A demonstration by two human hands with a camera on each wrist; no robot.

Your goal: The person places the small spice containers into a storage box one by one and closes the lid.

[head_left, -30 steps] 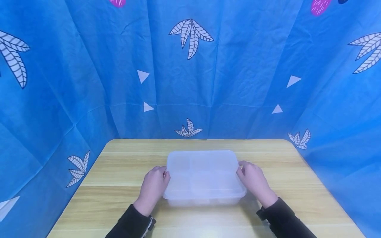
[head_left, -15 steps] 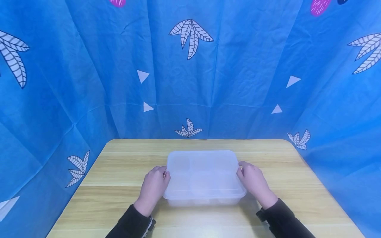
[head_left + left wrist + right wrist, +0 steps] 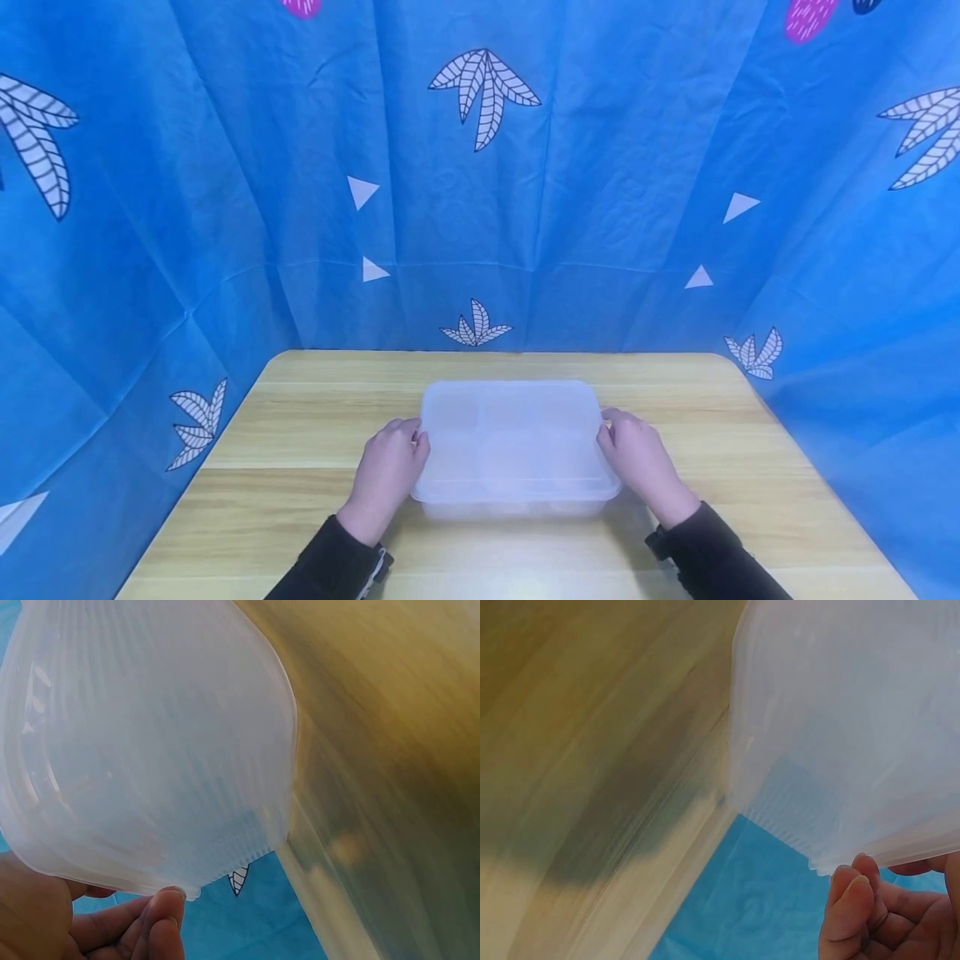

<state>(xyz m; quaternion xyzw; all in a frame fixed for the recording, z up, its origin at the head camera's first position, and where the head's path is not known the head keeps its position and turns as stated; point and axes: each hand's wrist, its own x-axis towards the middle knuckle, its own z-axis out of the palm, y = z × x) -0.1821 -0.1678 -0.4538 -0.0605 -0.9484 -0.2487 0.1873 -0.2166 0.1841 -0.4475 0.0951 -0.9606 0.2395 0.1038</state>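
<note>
A frosted, see-through plastic food box (image 3: 517,442) with a flat lid sits at the middle of the wooden table. Faint lines of inner compartments show through the lid. My left hand (image 3: 384,471) grips the rim on the box's left side. Opposite it, my right hand (image 3: 641,457) holds the right rim. In the left wrist view, curled fingertips (image 3: 166,907) lie against the rim of the box wall (image 3: 157,750). The right wrist view likewise has bent fingers (image 3: 851,900) at the rim of the box (image 3: 855,727). What is inside cannot be made out.
Light wood-grain table (image 3: 330,383) with rounded far corners surrounds the box. Blue curtains (image 3: 615,183) with white leaf prints stand behind it and along both sides. Dark sleeves (image 3: 720,550) and wrist straps cover the forearms.
</note>
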